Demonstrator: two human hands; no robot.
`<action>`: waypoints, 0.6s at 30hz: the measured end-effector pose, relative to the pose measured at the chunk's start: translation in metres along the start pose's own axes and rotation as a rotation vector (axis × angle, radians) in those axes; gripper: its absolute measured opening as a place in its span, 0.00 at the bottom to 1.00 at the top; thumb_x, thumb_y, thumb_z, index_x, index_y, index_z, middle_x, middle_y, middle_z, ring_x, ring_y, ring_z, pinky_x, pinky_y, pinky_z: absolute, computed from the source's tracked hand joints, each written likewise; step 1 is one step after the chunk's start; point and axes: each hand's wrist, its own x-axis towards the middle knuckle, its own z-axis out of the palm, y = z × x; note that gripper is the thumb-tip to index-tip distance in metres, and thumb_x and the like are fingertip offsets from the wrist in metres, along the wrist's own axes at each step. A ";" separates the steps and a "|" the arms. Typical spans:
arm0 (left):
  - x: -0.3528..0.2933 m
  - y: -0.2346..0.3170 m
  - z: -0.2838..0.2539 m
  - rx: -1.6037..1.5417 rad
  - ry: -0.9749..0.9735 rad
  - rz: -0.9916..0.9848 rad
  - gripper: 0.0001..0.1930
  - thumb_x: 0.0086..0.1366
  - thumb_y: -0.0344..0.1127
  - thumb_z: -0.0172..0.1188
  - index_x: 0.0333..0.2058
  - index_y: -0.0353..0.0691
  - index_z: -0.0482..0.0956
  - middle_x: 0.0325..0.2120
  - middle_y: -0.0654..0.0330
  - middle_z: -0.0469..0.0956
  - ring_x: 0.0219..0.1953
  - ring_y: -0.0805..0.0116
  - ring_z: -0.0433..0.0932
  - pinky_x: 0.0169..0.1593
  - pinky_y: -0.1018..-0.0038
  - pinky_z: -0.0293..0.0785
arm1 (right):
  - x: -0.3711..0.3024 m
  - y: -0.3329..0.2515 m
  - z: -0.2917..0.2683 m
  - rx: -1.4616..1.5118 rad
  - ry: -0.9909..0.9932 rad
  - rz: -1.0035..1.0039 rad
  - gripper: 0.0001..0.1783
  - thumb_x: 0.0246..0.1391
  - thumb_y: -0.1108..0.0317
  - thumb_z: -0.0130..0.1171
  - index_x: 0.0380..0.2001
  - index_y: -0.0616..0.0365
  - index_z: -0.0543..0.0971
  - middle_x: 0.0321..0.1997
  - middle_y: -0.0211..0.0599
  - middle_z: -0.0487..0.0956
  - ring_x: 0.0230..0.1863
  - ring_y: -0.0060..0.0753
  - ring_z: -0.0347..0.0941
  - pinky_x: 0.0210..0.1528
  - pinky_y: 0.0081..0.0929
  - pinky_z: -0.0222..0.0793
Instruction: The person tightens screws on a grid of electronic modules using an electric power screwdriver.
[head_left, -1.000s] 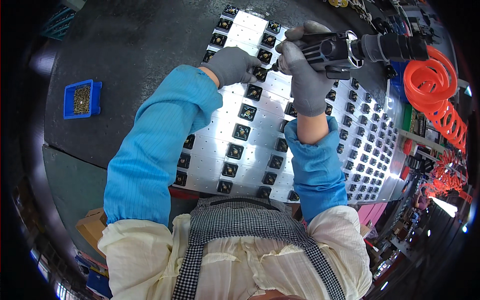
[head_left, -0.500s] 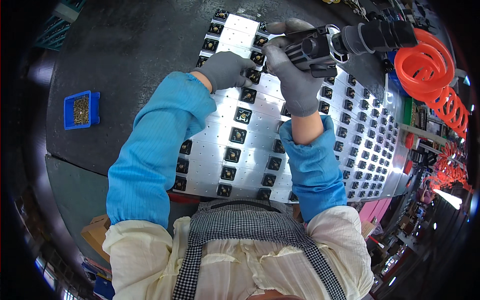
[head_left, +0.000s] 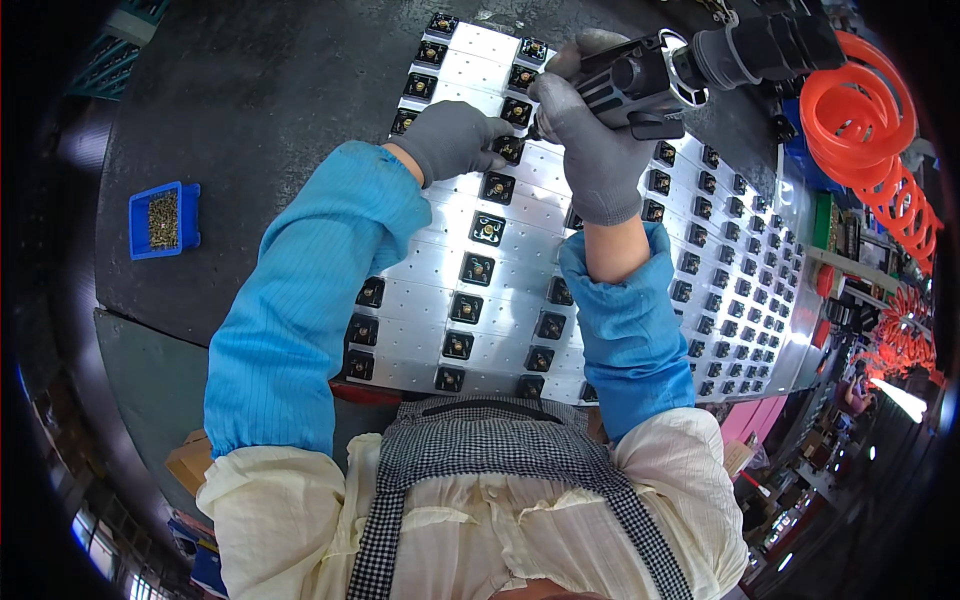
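The left hand point(head_left: 450, 140), in a grey knit glove, has its fingertips at the left side of a black square piece point(head_left: 508, 150); whether they pinch it, I cannot tell. This piece sits on the shiny perforated metal plates point(head_left: 450, 250), inside a row of similar ones. The right hand point(head_left: 605, 150) is closed around a black power driver point(head_left: 640, 90), whose tip is near the piece. To the left, a wide stretch of smooth dark tabletop point(head_left: 250, 80) separates the plates from a blue plastic tray point(head_left: 189, 215) with small brass-coloured parts point(head_left: 163, 220). A glossy red coiled hose point(head_left: 850, 110) hangs beyond the right edge.
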 end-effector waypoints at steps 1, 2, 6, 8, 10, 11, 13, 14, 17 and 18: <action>0.001 0.000 0.000 0.000 -0.004 0.007 0.24 0.59 0.49 0.64 0.54 0.54 0.77 0.32 0.56 0.83 0.36 0.59 0.82 0.42 0.63 0.77 | 0.000 0.000 -0.001 -0.008 -0.001 -0.004 0.25 0.49 0.83 0.62 0.52 0.61 0.71 0.40 0.40 0.80 0.33 0.23 0.78 0.27 0.18 0.74; 0.002 0.001 0.000 0.000 -0.006 0.008 0.24 0.59 0.49 0.64 0.54 0.54 0.77 0.32 0.56 0.83 0.36 0.59 0.82 0.42 0.63 0.77 | -0.001 -0.001 -0.001 -0.016 -0.002 -0.009 0.25 0.49 0.83 0.61 0.52 0.61 0.71 0.40 0.40 0.80 0.33 0.24 0.78 0.27 0.18 0.74; -0.001 -0.001 0.001 -0.007 0.009 0.014 0.24 0.59 0.49 0.65 0.54 0.54 0.77 0.31 0.57 0.83 0.36 0.59 0.82 0.42 0.64 0.77 | 0.001 -0.008 0.003 0.067 0.025 0.027 0.22 0.50 0.80 0.63 0.49 0.58 0.74 0.39 0.34 0.80 0.36 0.20 0.77 0.35 0.19 0.77; -0.002 0.000 0.001 -0.020 0.026 0.015 0.24 0.59 0.49 0.65 0.54 0.54 0.77 0.31 0.57 0.83 0.36 0.60 0.82 0.42 0.64 0.77 | 0.003 -0.008 0.000 0.070 -0.004 0.060 0.22 0.50 0.80 0.63 0.50 0.58 0.74 0.39 0.34 0.80 0.35 0.20 0.77 0.34 0.19 0.77; -0.001 0.001 0.000 -0.015 0.037 0.008 0.24 0.59 0.49 0.65 0.54 0.55 0.78 0.31 0.58 0.84 0.35 0.60 0.83 0.42 0.65 0.77 | 0.003 -0.005 -0.002 0.067 -0.009 0.037 0.23 0.50 0.81 0.62 0.51 0.60 0.72 0.40 0.38 0.80 0.34 0.23 0.77 0.29 0.19 0.75; -0.001 0.003 0.000 -0.015 0.039 0.007 0.24 0.59 0.49 0.65 0.54 0.55 0.78 0.31 0.58 0.84 0.35 0.60 0.83 0.42 0.65 0.77 | 0.002 -0.003 -0.002 0.064 -0.013 0.015 0.25 0.50 0.83 0.60 0.53 0.61 0.70 0.41 0.41 0.80 0.32 0.25 0.78 0.25 0.19 0.72; -0.001 0.006 -0.001 0.007 0.019 -0.032 0.24 0.58 0.49 0.65 0.53 0.55 0.78 0.31 0.59 0.84 0.36 0.61 0.83 0.42 0.65 0.77 | 0.001 -0.002 -0.003 0.023 -0.007 0.005 0.25 0.50 0.83 0.60 0.53 0.61 0.70 0.42 0.41 0.80 0.32 0.25 0.78 0.24 0.19 0.72; -0.002 0.007 -0.002 0.009 0.020 -0.033 0.24 0.58 0.49 0.65 0.53 0.55 0.78 0.31 0.59 0.84 0.36 0.61 0.83 0.42 0.65 0.77 | 0.001 -0.002 -0.002 -0.019 0.000 -0.004 0.25 0.50 0.83 0.60 0.53 0.61 0.70 0.42 0.41 0.80 0.32 0.25 0.78 0.24 0.19 0.72; -0.003 0.009 -0.001 0.011 0.013 -0.061 0.24 0.57 0.50 0.66 0.53 0.55 0.78 0.32 0.59 0.84 0.36 0.61 0.83 0.42 0.65 0.77 | 0.002 -0.007 0.002 -0.028 0.041 0.009 0.20 0.51 0.78 0.63 0.49 0.58 0.74 0.39 0.34 0.80 0.35 0.22 0.78 0.34 0.20 0.78; -0.003 0.009 -0.001 -0.001 0.030 -0.047 0.24 0.57 0.50 0.66 0.53 0.55 0.78 0.32 0.59 0.84 0.36 0.61 0.83 0.42 0.65 0.77 | 0.002 -0.008 0.001 -0.029 0.041 0.007 0.20 0.51 0.78 0.63 0.49 0.58 0.74 0.39 0.34 0.80 0.35 0.22 0.78 0.34 0.20 0.78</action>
